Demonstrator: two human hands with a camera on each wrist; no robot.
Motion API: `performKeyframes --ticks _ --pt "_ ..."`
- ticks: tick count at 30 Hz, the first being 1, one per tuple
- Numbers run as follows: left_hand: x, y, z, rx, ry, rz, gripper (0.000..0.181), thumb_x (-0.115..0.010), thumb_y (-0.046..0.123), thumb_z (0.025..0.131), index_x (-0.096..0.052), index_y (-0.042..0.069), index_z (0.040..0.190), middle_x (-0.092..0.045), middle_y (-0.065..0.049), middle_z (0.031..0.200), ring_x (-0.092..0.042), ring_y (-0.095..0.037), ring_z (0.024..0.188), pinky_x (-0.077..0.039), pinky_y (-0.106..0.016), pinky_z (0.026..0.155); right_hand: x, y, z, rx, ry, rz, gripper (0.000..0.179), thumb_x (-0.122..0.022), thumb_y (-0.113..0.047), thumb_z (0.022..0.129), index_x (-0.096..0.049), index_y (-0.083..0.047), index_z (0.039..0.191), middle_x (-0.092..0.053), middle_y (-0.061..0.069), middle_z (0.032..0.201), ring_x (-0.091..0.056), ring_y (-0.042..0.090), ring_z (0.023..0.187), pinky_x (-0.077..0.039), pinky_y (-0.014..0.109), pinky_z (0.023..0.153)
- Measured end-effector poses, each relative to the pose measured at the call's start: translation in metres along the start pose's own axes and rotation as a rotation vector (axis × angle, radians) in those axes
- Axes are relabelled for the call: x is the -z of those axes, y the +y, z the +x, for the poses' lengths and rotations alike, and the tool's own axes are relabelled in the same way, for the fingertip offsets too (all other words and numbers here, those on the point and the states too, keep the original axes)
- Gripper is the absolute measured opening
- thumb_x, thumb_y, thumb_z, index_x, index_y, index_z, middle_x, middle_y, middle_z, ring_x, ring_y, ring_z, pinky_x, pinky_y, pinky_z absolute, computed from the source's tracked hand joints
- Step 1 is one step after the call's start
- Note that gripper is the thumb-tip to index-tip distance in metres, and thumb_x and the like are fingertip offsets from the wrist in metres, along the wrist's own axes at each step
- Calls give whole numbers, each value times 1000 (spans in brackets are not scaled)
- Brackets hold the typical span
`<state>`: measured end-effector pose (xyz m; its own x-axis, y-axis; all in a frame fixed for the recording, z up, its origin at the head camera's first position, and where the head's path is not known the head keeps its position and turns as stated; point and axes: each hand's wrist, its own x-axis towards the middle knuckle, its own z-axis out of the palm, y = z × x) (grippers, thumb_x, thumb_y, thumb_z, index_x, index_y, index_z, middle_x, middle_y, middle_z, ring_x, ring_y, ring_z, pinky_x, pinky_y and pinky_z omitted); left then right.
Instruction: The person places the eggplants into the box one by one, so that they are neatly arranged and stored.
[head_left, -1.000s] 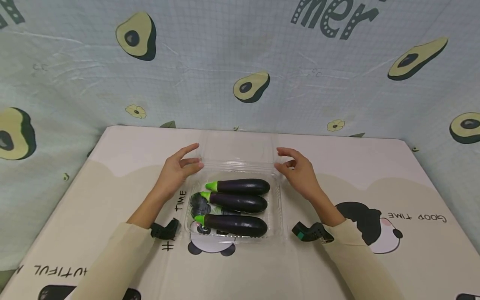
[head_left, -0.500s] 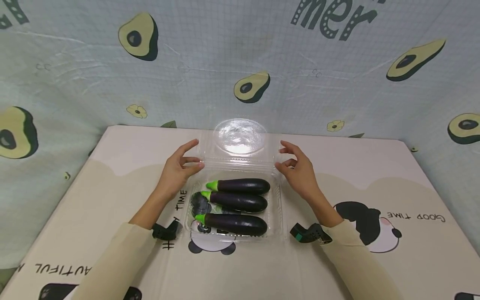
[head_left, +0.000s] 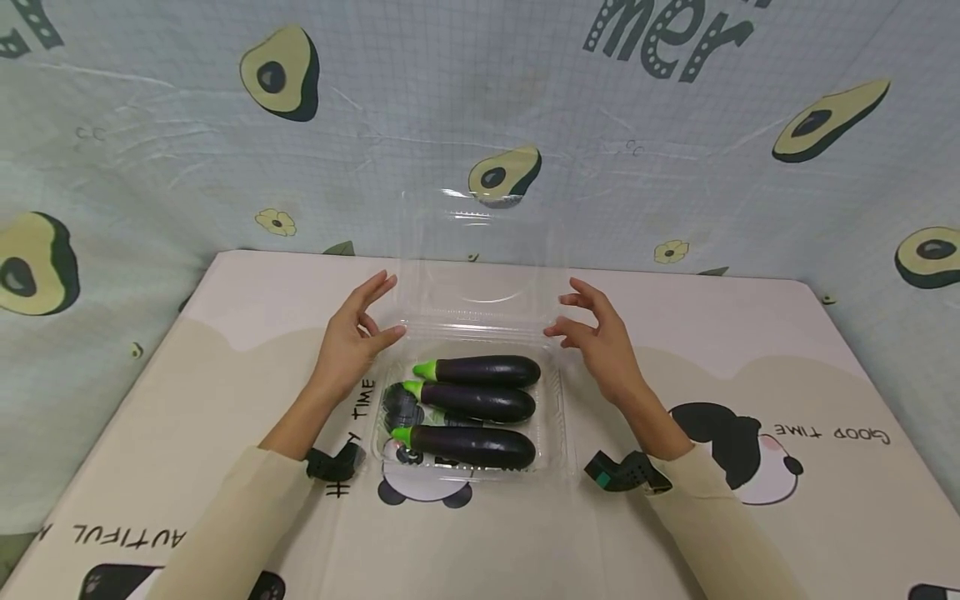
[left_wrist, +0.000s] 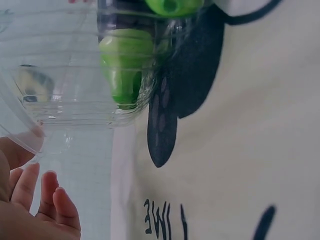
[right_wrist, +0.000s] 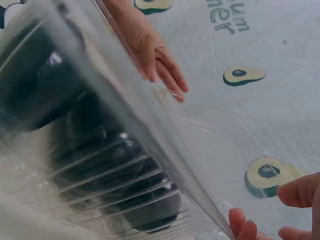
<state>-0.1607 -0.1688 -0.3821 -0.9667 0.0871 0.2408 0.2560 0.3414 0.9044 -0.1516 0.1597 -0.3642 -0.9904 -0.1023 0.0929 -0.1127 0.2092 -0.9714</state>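
Three dark purple eggplants (head_left: 477, 404) with green caps lie side by side in a clear plastic clamshell box (head_left: 557, 400). Its transparent lid (head_left: 480, 283) stands raised at the back, hinged to the tray. At the hinge's left end is my left hand (head_left: 347, 342), thumb at the plastic and other fingers spread upward. Across from it, my right hand (head_left: 609, 354) has fingertips at the hinge's right end. In the left wrist view a green eggplant cap (left_wrist: 125, 70) shows through the box wall. Firm contact of the right fingers (right_wrist: 300, 191) is unclear.
The box stands on a pale table (head_left: 480, 542) printed with pandas and lettering. Behind the table hangs a light sheet (head_left: 390, 100) with avocado prints. Black camera mounts sit on both wrists, the right one (head_left: 622, 471) beside the box.
The lid has swung upward from a lower, flatter position, and its far edge now shows against the sheet. My fingers have shifted slightly; the eggplants stay put.
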Motion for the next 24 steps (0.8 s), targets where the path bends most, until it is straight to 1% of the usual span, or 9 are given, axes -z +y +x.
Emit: performKeyframes --ticks 4,7,10,12,14,16,20,22,24 --pt "0 1 0 -6 6 -22 76 -70 0 84 -35 19 149 -47 4 143 -39 -13 65 -33 -20 53 0 -1 -3 4 -3 48 59 -55 -13 96 -29 -10 149 -44 14 131 -66 33 94 -51 26 81" --pt "0 2 0 -17 11 -57 79 -69 -4 84 -32 19 150 -47 1 143 -37 -11 63 -32 -19 52 -1 -1 -5 15 -11 81 59 -53 -13 97 -26 -9 150 -41 16 132 -67 23 92 -51 26 84" --pt "0 3 0 -13 5 -128 83 -68 -9 82 -30 19 151 -46 0 144 -38 -9 62 -32 -18 51 -1 -1 -7 34 -19 91 59 -52 -12 98 -26 -9 150 -39 17 133 -67 13 90 -50 26 85" --pt "0 3 -1 -4 -12 -187 84 -66 -12 82 -28 19 151 -43 0 146 -41 -7 63 -33 -16 51 -1 -2 -9 49 -21 91 58 -51 -12 98 -26 -8 150 -38 16 133 -66 12 90 -50 28 86" --pt "-1 3 -3 4 -30 -240 84 -64 -14 83 -27 18 151 -40 1 148 -45 -6 64 -36 -15 53 -1 -2 -10 63 -23 90 57 -51 -11 98 -27 -8 150 -38 16 132 -66 13 90 -50 30 87" --pt "-2 2 -5 6 -42 -268 82 -62 -14 84 -27 16 151 -38 0 150 -46 -6 66 -37 -15 55 -1 -3 -12 74 -23 95 57 -51 -10 98 -28 -8 150 -38 17 132 -67 17 92 -50 32 88" --pt "-1 4 -8 2 -56 -281 77 -59 -14 86 -27 13 151 -37 0 151 -49 -7 69 -40 -16 58 -1 -4 -14 92 -25 121 56 -50 -5 97 -29 -5 149 -40 15 130 -66 28 96 -50 32 88" --pt "1 6 -10 -7 -67 -282 75 -57 -14 88 -27 12 151 -36 -1 151 -53 -11 72 -42 -17 60 -1 -5 -15 98 -26 143 55 -49 -2 97 -30 -4 148 -40 13 128 -65 34 98 -50 31 87" --pt "4 8 -11 -23 -78 -274 72 -56 -12 89 -27 11 151 -36 -2 151 -56 -14 75 -44 -18 62 -1 -6 -16 106 -28 165 54 -47 -1 97 -30 -3 148 -41 13 128 -65 34 98 -50 30 87"
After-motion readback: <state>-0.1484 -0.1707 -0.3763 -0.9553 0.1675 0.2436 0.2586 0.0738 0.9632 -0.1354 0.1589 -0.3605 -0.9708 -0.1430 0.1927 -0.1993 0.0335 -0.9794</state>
